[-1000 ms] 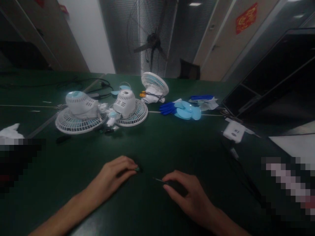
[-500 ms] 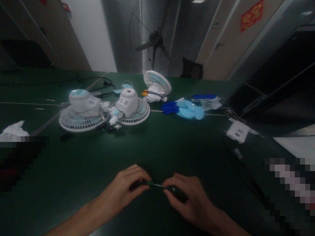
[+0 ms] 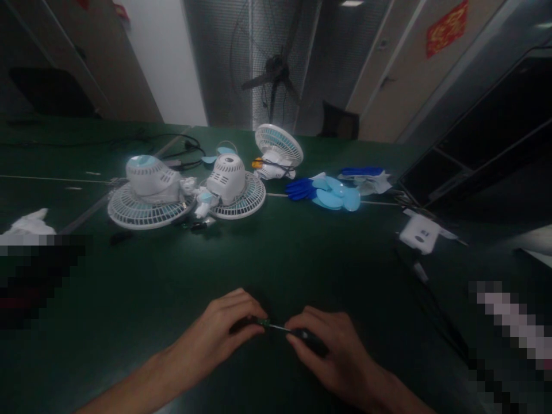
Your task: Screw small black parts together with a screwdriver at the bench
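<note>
My right hand (image 3: 338, 348) is closed around the dark handle of a screwdriver (image 3: 308, 339), whose thin metal shaft points left. The shaft's tip meets a small dark piece with a green end (image 3: 264, 322). That piece is pinched between the thumb and fingers of my left hand (image 3: 230, 319), which hides most of it, so its kind is unclear. Both hands are low over the green table (image 3: 259, 264), at the near side.
White fans (image 3: 149, 192) lie face down at the back left, with another fan (image 3: 278, 149) tilted behind. A blue glove (image 3: 299, 188) and light-blue fan blades (image 3: 336, 195) lie to their right. A white box (image 3: 419, 231) with cables is at the right.
The view has shifted slightly, so the background sits a little further right. My hands keep nearly the same pose, with the screwdriver shaft still against the green-ended piece.
</note>
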The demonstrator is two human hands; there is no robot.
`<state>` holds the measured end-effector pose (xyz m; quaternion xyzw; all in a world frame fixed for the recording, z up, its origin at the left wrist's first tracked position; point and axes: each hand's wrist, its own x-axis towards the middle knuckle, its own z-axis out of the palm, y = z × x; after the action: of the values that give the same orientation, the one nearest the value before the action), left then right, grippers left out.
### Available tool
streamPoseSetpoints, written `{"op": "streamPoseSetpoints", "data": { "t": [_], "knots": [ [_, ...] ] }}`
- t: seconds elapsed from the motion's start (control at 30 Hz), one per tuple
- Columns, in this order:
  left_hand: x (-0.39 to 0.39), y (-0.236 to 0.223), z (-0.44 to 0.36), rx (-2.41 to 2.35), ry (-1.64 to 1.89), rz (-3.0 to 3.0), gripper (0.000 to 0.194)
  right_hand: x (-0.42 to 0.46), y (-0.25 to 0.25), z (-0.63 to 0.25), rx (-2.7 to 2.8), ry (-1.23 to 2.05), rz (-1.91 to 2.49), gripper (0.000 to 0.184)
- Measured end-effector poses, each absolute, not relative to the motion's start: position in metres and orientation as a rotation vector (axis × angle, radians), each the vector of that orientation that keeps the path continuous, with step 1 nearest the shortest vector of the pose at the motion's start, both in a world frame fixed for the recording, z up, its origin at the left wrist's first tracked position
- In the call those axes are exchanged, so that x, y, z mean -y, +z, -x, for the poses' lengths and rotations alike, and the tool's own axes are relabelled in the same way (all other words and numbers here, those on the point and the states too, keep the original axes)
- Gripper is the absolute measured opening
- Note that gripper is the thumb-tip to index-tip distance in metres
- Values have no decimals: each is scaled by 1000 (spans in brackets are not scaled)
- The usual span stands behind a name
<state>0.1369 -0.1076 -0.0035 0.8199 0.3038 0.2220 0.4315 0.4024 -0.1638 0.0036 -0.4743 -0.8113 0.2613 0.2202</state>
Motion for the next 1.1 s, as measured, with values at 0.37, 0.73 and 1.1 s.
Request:
{"op": "streamPoseSetpoints", "data": {
  "t": [0.37,0.73,1.1],
  "knots": [
    [108,-6,-138,-722,527,-2122,14,165,8,-400,2248,779,1287,13],
    [112,-2,-145,-779,516,-2070,15,169,4,-404,2165,719,1317,14],
    [49,-8,-63,-1171,578,-2379,37,168,0,-412,2051,740,1288,10]
  ]
}}
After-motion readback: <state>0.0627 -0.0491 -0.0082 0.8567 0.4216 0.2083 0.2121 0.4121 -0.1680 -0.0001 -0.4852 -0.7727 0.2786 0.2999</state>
